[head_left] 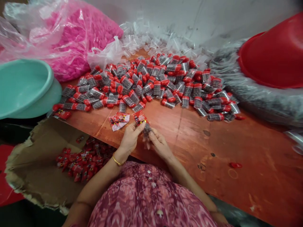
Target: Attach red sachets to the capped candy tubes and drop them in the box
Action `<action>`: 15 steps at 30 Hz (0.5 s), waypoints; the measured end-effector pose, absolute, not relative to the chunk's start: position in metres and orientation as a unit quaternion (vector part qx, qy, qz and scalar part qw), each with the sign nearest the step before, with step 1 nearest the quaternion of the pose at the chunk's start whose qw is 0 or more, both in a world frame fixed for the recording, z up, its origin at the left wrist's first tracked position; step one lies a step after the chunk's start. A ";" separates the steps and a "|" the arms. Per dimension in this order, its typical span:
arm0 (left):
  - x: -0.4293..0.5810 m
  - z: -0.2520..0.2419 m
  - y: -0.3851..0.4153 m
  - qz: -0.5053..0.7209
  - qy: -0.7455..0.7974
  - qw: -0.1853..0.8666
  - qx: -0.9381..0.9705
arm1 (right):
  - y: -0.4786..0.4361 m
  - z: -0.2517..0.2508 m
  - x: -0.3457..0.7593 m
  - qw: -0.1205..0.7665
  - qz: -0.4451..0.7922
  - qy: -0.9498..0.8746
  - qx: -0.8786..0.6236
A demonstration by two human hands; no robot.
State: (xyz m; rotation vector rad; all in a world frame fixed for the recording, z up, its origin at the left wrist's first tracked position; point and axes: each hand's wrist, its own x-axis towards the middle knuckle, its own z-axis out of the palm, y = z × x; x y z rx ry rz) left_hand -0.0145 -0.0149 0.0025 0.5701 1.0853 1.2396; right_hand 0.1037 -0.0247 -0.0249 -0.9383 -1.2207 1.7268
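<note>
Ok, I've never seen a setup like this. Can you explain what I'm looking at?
There is no machine here: these are a person's bare hands, seen by one head-worn camera looking forward and down. The left hand and right hand together hold a small red printed packet with a dark part at its lower end. Beyond, on the reddish table, lies a heap of clear, red-ended tubes; some loose packets lie nearer. Below the table edge, a cardboard container holds red pieces.
</note>
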 end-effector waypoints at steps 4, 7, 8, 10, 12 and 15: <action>-0.014 0.002 -0.017 0.554 0.476 0.642 0.233 | -0.019 -0.023 0.113 0.399 0.640 -0.524 -0.395; -0.010 -0.005 -0.025 0.559 0.481 0.634 0.234 | -0.018 -0.028 0.107 0.413 0.592 -0.548 -0.423; -0.009 -0.006 -0.028 0.563 0.482 0.632 0.228 | -0.018 -0.030 0.103 0.421 0.572 -0.558 -0.428; -0.013 -0.006 -0.032 0.571 0.488 0.627 0.208 | -0.017 -0.032 0.094 0.428 0.523 -0.594 -0.437; -0.026 -0.004 -0.037 0.572 0.503 0.618 0.194 | -0.007 -0.031 0.089 0.397 0.471 -0.660 -0.431; -0.071 -0.006 -0.055 0.567 0.561 0.573 0.189 | 0.034 -0.023 0.101 0.318 0.315 -0.784 -0.430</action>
